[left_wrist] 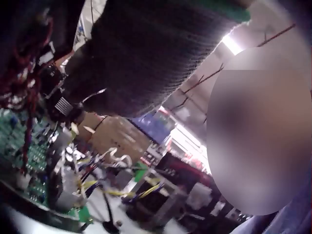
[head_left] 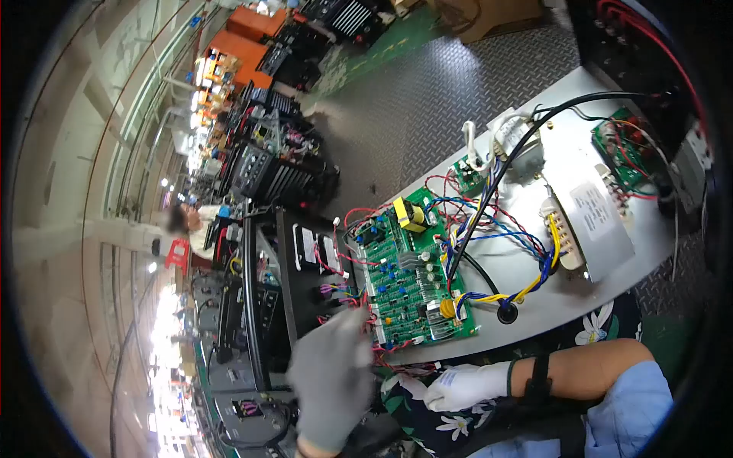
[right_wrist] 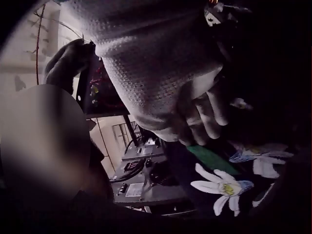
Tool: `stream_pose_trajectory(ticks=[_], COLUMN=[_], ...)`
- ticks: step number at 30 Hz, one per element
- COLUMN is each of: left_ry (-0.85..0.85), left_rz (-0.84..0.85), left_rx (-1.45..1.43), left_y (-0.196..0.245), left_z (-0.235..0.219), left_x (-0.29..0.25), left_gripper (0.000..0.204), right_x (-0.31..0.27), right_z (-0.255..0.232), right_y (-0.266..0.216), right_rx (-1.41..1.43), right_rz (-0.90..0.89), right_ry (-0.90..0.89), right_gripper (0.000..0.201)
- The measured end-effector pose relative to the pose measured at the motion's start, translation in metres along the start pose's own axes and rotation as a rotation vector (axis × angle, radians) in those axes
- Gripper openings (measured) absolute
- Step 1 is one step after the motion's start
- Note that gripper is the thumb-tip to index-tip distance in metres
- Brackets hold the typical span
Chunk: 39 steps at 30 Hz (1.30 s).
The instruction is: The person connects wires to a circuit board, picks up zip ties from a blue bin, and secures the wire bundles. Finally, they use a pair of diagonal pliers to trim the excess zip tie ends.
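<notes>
My left hand [head_left: 332,378], in a grey glove and blurred, is at the left edge of a green circuit board [head_left: 397,275], its fingers towards the red wires and connectors there. Its glove [left_wrist: 146,53] fills the top of the left wrist view, where its fingertips are hidden; I cannot tell what it pinches. My right hand [head_left: 466,385], white-gloved, lies on dark flowered fabric [head_left: 603,324] below the board. In the right wrist view its fingers [right_wrist: 210,114] are loosely curled, with nothing visible in them.
The board lies on a pale metal panel [head_left: 489,328] with a yellow-and-blue wire bundle [head_left: 546,267], a black cable [head_left: 508,172] and a transformer [head_left: 523,149]. A black panel [head_left: 290,267] stands at its left. Several black machines [head_left: 263,172] and a cardboard box [head_left: 496,19] are beyond.
</notes>
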<state>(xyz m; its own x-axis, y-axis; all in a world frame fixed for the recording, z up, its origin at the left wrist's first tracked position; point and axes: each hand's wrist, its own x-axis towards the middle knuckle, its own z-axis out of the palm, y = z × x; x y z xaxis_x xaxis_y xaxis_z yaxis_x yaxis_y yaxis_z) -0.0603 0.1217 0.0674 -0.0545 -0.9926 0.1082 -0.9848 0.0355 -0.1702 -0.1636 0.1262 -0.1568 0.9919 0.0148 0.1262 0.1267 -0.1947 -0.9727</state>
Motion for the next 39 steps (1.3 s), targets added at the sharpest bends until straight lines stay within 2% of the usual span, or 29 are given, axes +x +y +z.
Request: stream_pose_trajectory(ticks=[1,3,4,6,7,8,9,10,11,12,13,14,15,16,18,19,21,23,26,28,30,31,33,35,36,39], left_ry=[-0.093,-0.072,-0.082,-0.194,-0.199,-0.216,-0.235,-0.250,-0.313,-0.261,-0.250,-0.296,-0.336,-0.338,-0.601,-0.597,-0.762,-0.746,-0.757,-0.303,-0.222,-0.217,-0.390,-0.466,-0.549,-0.631], left_rz=[0.039,0.055,0.037,-0.065,-0.068,-0.067,-0.064,-0.071,-0.059,-0.046,-0.038,0.044,0.130,0.135,0.258,0.270,0.207,0.225,0.163,0.025,-0.059,-0.059,-0.236,-0.321,-0.386,-0.500], left_rx=[0.043,0.158,0.172,0.418,0.431,0.289,0.147,0.140,0.254,0.290,0.354,0.431,0.508,0.515,0.719,0.728,0.755,0.728,0.704,0.398,0.417,0.420,0.490,0.535,0.612,0.702], left_y=[0.009,0.009,0.005,0.001,0.002,0.003,0.005,0.007,0.010,0.005,-0.001,-0.013,-0.023,-0.031,-0.046,-0.050,-0.052,-0.051,-0.055,-0.067,-0.079,-0.086,-0.097,-0.109,-0.090,-0.082], left_z=[0.022,0.072,0.083,0.094,0.090,0.081,0.068,0.044,0.022,0.007,-0.003,-0.007,-0.005,0.004,0.023,0.029,0.037,0.036,0.043,0.052,0.063,0.068,0.081,0.101,0.100,0.111], left_x=[0.012,0.021,0.023,0.029,0.031,0.034,0.037,0.047,0.064,0.077,0.089,0.102,0.111,0.114,0.123,0.125,0.124,0.126,0.133,0.145,0.173,0.187,0.211,0.220,0.224,0.228], left_gripper=[0.029,0.027,0.027,0.032,0.032,0.032,0.031,0.029,0.025,0.020,0.016,0.016,0.017,0.017,0.018,0.018,0.019,0.017,0.013,0.011,0.015,0.015,0.019,0.025,0.028,0.033], right_x=[-0.004,-0.014,-0.021,-0.027,-0.030,-0.028,-0.030,-0.035,-0.037,-0.036,-0.034,-0.033,-0.032,-0.032,-0.031,-0.031,-0.030,-0.029,-0.028,-0.031,-0.031,-0.030,-0.031,-0.031,-0.039,-0.045], right_z=[-0.004,-0.018,-0.017,-0.017,-0.020,-0.025,-0.032,-0.030,-0.026,-0.030,-0.036,-0.038,-0.035,-0.032,-0.028,-0.029,-0.029,-0.029,-0.026,-0.024,-0.023,-0.023,-0.022,-0.019,-0.022,-0.025], right_y=[0.002,0.003,0.005,-0.005,-0.008,-0.012,-0.020,-0.021,-0.021,-0.024,-0.025,-0.026,-0.023,-0.021,-0.018,-0.019,-0.018,-0.018,-0.018,-0.016,-0.017,-0.018,-0.019,-0.020,-0.021,-0.018], right_rx=[0.012,-0.159,-0.240,-0.259,-0.252,-0.309,-0.277,-0.273,-0.264,-0.249,-0.251,-0.257,-0.252,-0.279,-0.309,-0.325,-0.338,-0.337,-0.365,-0.345,-0.329,-0.330,-0.334,-0.394,-0.351,-0.328], right_rz=[-0.015,0.201,0.069,0.038,-0.001,0.003,-0.022,-0.052,-0.080,-0.090,-0.070,-0.050,-0.057,-0.078,-0.098,-0.103,-0.107,-0.084,-0.094,-0.111,-0.132,-0.128,-0.117,-0.059,-0.083,-0.118], right_ry=[-0.033,-0.285,-0.179,-0.196,-0.206,-0.403,-0.423,-0.350,-0.277,-0.278,-0.348,-0.417,-0.416,-0.390,-0.343,-0.351,-0.355,-0.410,-0.389,-0.352,-0.316,-0.330,-0.333,-0.372,-0.257,-0.224], right_gripper=[0.024,0.024,0.024,0.025,0.025,0.030,0.031,0.032,0.033,0.033,0.033,0.033,0.033,0.033,0.034,0.033,0.033,0.033,0.033,0.033,0.032,0.032,0.032,0.031,0.031,0.031])
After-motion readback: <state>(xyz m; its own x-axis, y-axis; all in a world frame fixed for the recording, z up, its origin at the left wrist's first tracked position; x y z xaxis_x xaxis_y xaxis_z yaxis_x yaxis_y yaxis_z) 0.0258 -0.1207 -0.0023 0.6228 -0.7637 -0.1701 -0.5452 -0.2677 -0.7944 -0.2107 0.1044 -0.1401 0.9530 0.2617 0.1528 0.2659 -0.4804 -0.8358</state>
